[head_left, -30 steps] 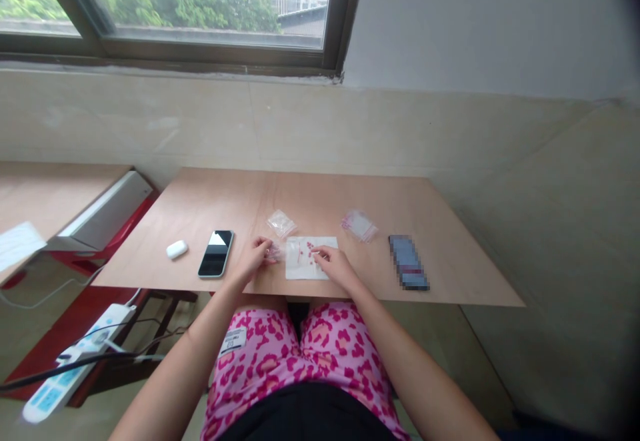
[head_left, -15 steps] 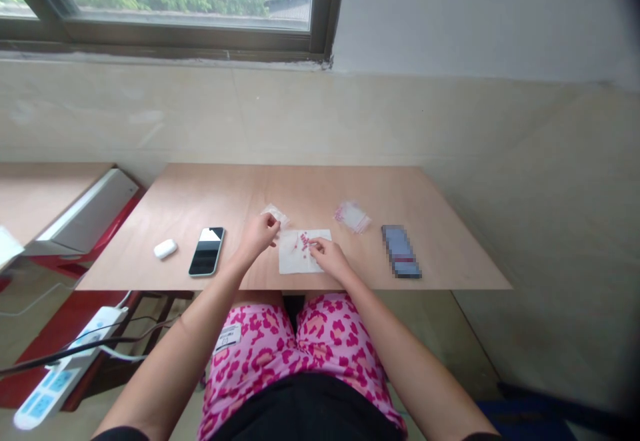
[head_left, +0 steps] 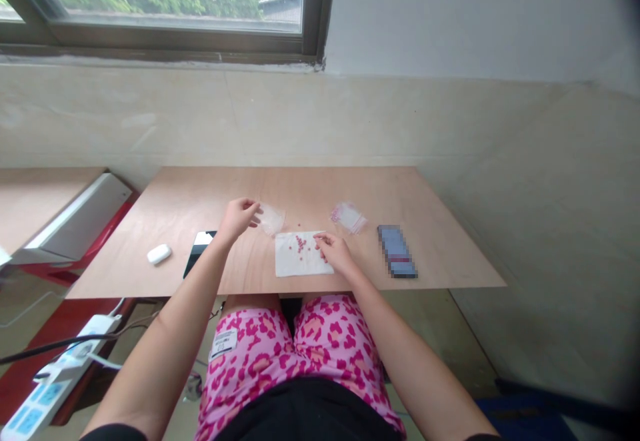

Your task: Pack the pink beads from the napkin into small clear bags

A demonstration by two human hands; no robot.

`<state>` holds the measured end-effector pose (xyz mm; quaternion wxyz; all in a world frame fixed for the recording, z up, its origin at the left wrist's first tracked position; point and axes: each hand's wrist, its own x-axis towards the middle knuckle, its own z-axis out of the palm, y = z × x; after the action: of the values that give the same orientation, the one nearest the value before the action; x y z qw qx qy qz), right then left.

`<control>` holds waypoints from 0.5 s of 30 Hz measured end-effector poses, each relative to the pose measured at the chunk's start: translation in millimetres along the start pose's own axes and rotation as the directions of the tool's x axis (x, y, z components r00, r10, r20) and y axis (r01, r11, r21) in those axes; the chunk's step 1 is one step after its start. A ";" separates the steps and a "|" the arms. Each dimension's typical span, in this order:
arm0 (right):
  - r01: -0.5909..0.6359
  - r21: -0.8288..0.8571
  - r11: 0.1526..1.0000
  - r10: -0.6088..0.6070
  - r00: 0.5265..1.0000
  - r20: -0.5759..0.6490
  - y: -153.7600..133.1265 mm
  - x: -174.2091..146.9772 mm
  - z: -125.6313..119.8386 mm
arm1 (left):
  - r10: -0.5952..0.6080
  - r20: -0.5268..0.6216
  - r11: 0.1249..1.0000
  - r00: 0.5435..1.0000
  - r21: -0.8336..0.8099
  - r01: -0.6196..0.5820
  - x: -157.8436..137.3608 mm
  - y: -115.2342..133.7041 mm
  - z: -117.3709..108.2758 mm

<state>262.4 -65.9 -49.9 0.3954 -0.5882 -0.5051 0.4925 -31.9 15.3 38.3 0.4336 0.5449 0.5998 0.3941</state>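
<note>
My left hand (head_left: 242,219) is at the left edge of a small clear plastic bag (head_left: 271,221), its fingertips closed at the bag's side. A white sheet (head_left: 286,264), which looks like paper or tissue, lies near the table's front edge. Several small pinkish-red beads (head_left: 301,245) are clustered and scattered on it. Over the sheet's right side is my right hand (head_left: 334,249), thumb and fingers pinched together; anything between them is too small to make out. Just beyond the sheet's far edge lies a single bead (head_left: 299,225) on bare wood.
Filled clear bags (head_left: 349,217) lie in a pile right of the sheet. Farther right is a phone (head_left: 397,252) with a pixelated screen. On the left, my forearm partly covers another phone (head_left: 199,249) beside a white earbud case (head_left: 159,254). A power strip (head_left: 65,377) sits below, left of the table (head_left: 370,184).
My left hand has moved left, uncovering more of the clear bag, which looks turned. My right hand has shifted slightly right, away from the bead cluster. One bead now shows beyond the sheet.
</note>
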 end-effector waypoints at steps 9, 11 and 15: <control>0.033 -0.007 0.999 -0.033 0.997 -0.075 3.1 3.9 -10.4 | -0.063 0.027 0.997 0.998 -0.036 0.064 51.8 -41.3 -7.1; 0.055 -0.018 0.998 -0.057 0.996 -0.075 4.5 3.5 -9.5 | -0.027 0.016 1.000 1.000 0.008 0.027 57.4 -49.9 0.3; 0.087 -0.077 0.993 -0.091 0.994 -0.052 8.0 2.5 -6.9 | 0.084 -0.057 0.993 0.995 0.092 -0.079 61.5 -64.8 14.6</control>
<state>270.8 -64.7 -56.7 0.4086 -0.5929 -0.5378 0.4386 -40.2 70.4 -33.1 0.3738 0.5757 0.6070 0.4005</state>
